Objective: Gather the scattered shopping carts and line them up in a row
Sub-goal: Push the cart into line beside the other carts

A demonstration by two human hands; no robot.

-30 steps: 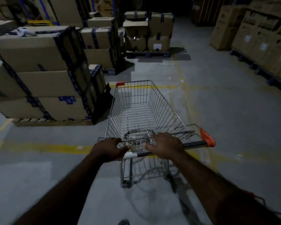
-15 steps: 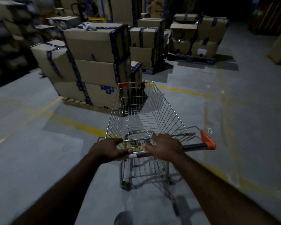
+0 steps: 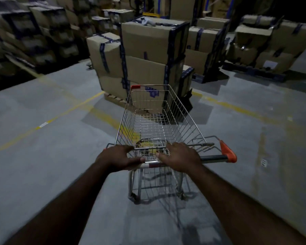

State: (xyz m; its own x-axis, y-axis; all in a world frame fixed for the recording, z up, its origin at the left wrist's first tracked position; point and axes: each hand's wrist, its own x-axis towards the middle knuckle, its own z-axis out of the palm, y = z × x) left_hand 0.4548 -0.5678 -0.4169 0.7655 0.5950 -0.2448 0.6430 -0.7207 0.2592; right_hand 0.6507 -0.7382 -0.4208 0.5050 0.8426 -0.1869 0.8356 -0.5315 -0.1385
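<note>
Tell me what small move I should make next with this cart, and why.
Probably turn the cart a little left. The left hand and right hand both grip the handle, and its front points straight at the stack of boxes ahead, while bare floor shows to the left. No other cart is in view, so the row's place cannot be told.

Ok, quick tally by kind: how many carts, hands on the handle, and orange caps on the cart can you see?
Shopping cart: 1
Hands gripping its handle: 2 (left hand, right hand)
Orange caps showing: 2 (front corner cap, handle end cap)
Total: 5
</note>
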